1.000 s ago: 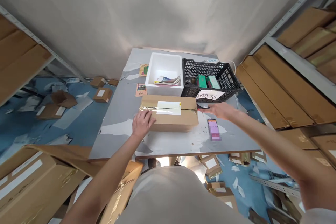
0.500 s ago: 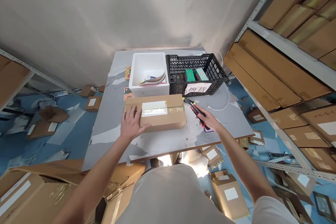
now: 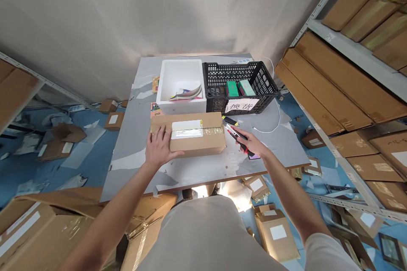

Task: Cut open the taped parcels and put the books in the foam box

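Observation:
A taped cardboard box (image 3: 197, 146) with a white label lies across the middle of the table. On its left end rests my left hand (image 3: 158, 146), fingers spread over the top and thumb along the front side. My right hand (image 3: 249, 142) is wrapped round a red and black utility knife (image 3: 235, 134), its tip pointing at the box's right end, close to it. Whether the tip touches the cardboard I cannot tell. Just behind the knife lies a black and yellow tool (image 3: 229, 121). Part of a phone-like purple object (image 3: 254, 157) shows under my right hand.
Behind the box stand a white foam bin (image 3: 163, 82) with booklets inside and a black plastic crate (image 3: 219, 106) holding green boxes. A white cable (image 3: 276, 126) curls at the right of the table (image 3: 127, 152). Shelves of cartons (image 3: 321, 93) rise at the right; cartons litter the floor.
The view has shifted slightly. The knife has turned a little beside the box's right end, and the black and yellow tool behind it now shows more fully. My left hand stays on the box.

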`<state>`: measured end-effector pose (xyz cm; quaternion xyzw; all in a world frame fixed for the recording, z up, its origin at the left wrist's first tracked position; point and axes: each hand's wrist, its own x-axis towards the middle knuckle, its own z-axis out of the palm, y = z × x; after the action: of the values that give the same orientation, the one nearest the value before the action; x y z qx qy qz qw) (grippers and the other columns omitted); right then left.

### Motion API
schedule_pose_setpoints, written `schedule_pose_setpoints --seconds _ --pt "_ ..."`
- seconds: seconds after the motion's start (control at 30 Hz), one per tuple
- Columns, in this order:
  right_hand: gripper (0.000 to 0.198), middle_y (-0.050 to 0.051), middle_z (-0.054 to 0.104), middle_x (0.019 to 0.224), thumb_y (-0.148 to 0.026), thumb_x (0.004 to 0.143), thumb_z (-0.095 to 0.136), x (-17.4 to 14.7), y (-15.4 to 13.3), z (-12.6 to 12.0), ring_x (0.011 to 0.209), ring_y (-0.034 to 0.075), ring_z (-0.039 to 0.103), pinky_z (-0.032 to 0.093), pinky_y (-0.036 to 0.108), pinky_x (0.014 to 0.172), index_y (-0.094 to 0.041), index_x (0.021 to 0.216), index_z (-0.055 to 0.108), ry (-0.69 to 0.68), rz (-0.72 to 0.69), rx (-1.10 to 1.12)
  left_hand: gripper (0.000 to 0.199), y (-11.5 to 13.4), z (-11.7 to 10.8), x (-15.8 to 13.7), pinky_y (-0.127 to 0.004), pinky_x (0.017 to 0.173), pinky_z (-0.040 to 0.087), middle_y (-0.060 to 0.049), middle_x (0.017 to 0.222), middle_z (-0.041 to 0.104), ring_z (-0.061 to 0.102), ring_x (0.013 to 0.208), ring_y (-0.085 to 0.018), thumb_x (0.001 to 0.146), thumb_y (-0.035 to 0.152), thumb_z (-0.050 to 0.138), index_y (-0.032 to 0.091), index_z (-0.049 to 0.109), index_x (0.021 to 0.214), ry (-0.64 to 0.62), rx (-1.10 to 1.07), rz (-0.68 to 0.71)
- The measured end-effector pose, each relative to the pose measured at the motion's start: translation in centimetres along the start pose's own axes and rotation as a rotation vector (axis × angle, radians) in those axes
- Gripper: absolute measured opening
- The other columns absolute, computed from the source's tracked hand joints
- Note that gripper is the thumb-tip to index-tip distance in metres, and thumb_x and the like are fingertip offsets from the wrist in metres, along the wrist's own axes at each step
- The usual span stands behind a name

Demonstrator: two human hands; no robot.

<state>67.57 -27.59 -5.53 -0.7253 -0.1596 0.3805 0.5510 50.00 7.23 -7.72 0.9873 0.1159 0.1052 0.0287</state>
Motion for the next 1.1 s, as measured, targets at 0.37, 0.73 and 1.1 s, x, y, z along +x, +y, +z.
schedule_pose_setpoints --seconds 0.37,0.73,1.1 --pt "0.059 -0.003 0.056 0.066 -0.036 0.086 0.055 -0.2 -1.9 -2.7 0.043 0.007 0.051 0.040 0.018 0.039 -0.033 0.141 0.034 -0.201 0.084 -0.127 0.103 0.5 -0.7 0.7 -0.056 0.104 0.013 -0.021 0.146 0.031 0.023 0.133 -0.040 0.060 0.076 0.052 0.014 0.033 0.140 -0.074 0.011 -0.081" --pt "0.065 -0.003 0.053 0.069 -0.034 0.084 0.056 -3.3 -0.8 0.2 0.045 0.007 0.050 0.043 0.020 0.040 -0.031 0.143 0.030 -0.133 0.129 -0.034 0.100 0.7 -1.2 0.9 -0.058 0.102 0.017 -0.019 0.148 0.028 0.019 0.135 -0.040 0.062 0.075 0.050 0.017 0.031 0.141 -0.142 0.037 -0.087" --pt "0.067 -0.004 0.052 0.071 -0.040 0.082 0.058 -4.6 1.1 1.4 0.044 0.007 0.050 0.041 0.020 0.040 -0.029 0.142 0.033 -0.074 0.074 0.031 0.103 0.4 -1.5 0.9 -0.059 0.101 0.017 -0.020 0.148 0.026 0.019 0.135 -0.041 0.061 0.078 0.047 0.017 0.028 0.142 -0.160 0.014 -0.046"
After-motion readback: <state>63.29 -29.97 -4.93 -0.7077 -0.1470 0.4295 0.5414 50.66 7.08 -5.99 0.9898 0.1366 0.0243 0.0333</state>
